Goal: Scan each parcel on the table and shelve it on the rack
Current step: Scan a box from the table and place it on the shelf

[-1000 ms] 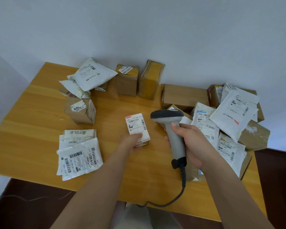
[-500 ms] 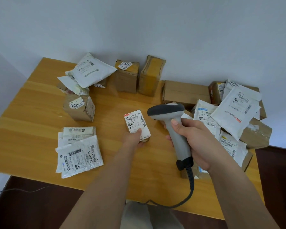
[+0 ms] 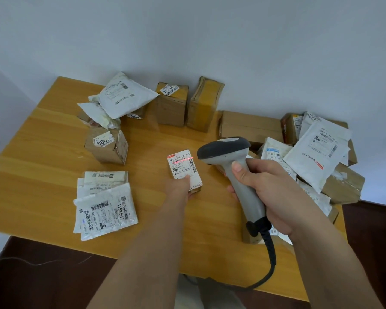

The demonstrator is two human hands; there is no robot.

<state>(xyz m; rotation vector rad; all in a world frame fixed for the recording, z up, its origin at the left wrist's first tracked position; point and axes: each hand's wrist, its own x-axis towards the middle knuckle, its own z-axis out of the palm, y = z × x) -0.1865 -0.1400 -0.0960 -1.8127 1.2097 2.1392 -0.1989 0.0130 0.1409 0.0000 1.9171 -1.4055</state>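
A small box parcel point(image 3: 183, 167) with a white shipping label sits in the middle of the wooden table point(image 3: 42, 166). My left hand point(image 3: 179, 187) grips its near end, thumb on the label. A red scan line crosses the label's barcode. My right hand point(image 3: 267, 190) grips the handle of a grey corded barcode scanner point(image 3: 227, 152), whose dark head points left at the parcel from close by.
White mailer bags point(image 3: 104, 208) lie stacked at the front left. Cardboard boxes point(image 3: 172, 105) and a mailer point(image 3: 125, 97) stand along the back. A heap of boxes and mailers point(image 3: 314, 152) fills the right side. The scanner cable point(image 3: 270, 259) hangs over the near edge.
The scanner's head has stayed beside the parcel and a red scan line now shows on the label. My left hand keeps its hold on the small box.
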